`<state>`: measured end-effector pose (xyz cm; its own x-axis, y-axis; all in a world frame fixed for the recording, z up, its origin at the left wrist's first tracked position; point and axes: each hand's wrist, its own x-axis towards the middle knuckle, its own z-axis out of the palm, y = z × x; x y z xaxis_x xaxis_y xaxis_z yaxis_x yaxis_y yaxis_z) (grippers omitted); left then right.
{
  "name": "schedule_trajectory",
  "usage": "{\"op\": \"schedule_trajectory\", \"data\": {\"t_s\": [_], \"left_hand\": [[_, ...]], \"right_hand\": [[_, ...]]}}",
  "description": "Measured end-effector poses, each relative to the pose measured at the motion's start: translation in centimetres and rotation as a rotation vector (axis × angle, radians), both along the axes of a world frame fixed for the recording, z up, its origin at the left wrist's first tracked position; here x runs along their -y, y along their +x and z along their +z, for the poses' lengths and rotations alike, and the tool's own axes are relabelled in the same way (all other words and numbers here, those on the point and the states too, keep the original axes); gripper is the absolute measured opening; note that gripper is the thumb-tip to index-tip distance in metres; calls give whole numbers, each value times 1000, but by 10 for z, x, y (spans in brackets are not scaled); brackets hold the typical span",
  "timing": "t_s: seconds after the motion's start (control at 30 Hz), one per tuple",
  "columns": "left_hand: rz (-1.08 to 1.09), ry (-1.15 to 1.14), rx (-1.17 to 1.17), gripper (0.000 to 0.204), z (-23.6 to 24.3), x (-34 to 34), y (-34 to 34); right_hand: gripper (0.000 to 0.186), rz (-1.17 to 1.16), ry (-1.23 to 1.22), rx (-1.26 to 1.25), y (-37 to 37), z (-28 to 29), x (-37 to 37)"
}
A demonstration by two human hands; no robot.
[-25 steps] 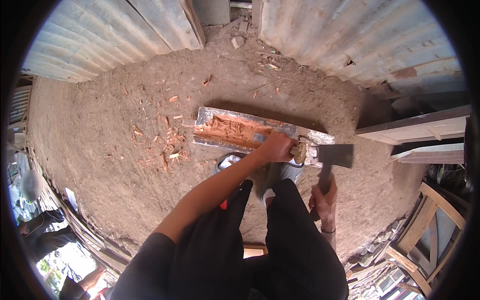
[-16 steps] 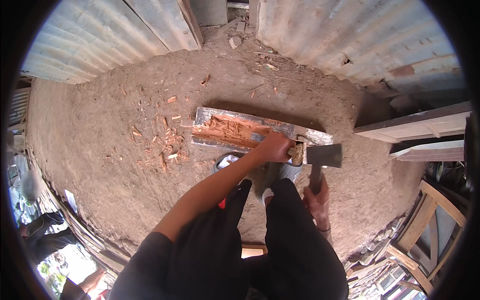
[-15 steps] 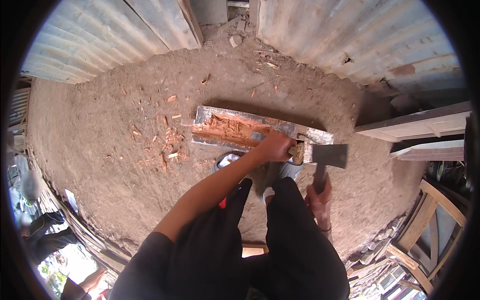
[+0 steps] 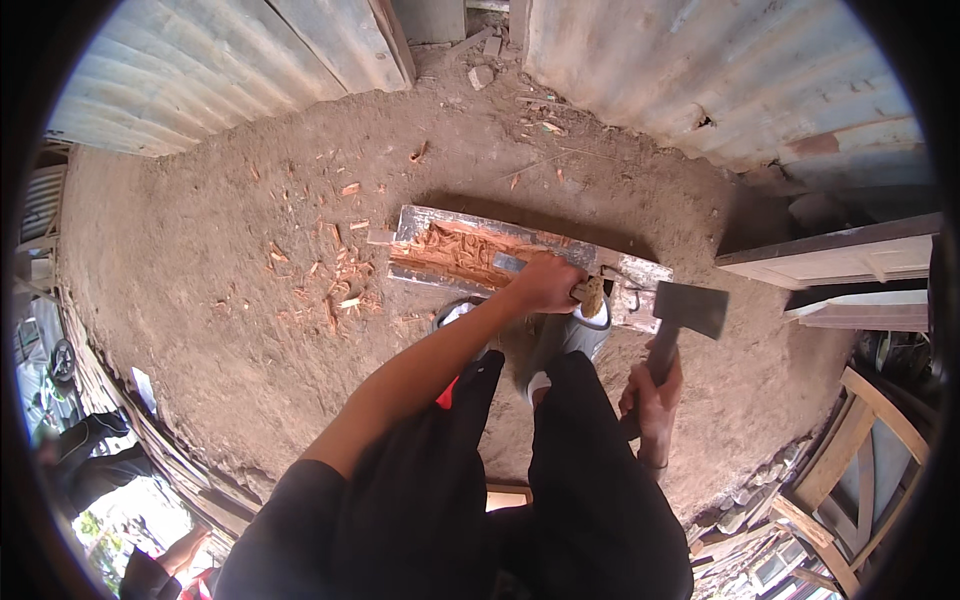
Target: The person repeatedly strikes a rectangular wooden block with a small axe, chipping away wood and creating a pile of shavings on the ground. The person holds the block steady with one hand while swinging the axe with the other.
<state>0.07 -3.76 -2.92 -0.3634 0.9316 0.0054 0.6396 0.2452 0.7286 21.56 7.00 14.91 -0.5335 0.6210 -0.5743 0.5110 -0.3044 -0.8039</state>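
A long wooden block with worn pale paint lies on the dirt ground, its reddish inside hollowed out and rough with splinters. My left hand is closed around a chisel; the steel blade points left into the hollow. Toward my right, the chisel's wooden handle end sticks out of my fist, frayed on top. My right hand grips the handle of a hatchet, and its flat dark head is right of the chisel's butt, apart from it. A bent metal piece sits on the block's right end.
Wood chips are scattered left of the block. My shoe is close against its near side. Corrugated metal sheets stand at the back, a panelled wooden board at the right, and a wooden frame nearer. Another person's legs show far left.
The hatchet in my right hand has swung right, away from the chisel's butt, and its head has tilted. My left hand still holds the chisel in the hollow, its blade showing more.
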Motion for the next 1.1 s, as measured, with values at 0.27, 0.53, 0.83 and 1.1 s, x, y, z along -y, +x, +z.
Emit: {"op": "schedule_trajectory", "data": {"t_s": [0.27, 0.53, 0.83, 1.1], "left_hand": [[9, 131, 84, 30, 16, -15, 11], [103, 135, 89, 29, 12, -18, 13], [59, 84, 96, 30, 3, -10, 10], [191, 163, 81, 34, 10, -5, 15]], "right_hand": [[45, -85, 42, -2, 4, 22, -10], [48, -4, 36, 24, 10, 6, 0], [47, 171, 93, 43, 1, -11, 1], [55, 143, 392, 26, 5, -38, 20]]}}
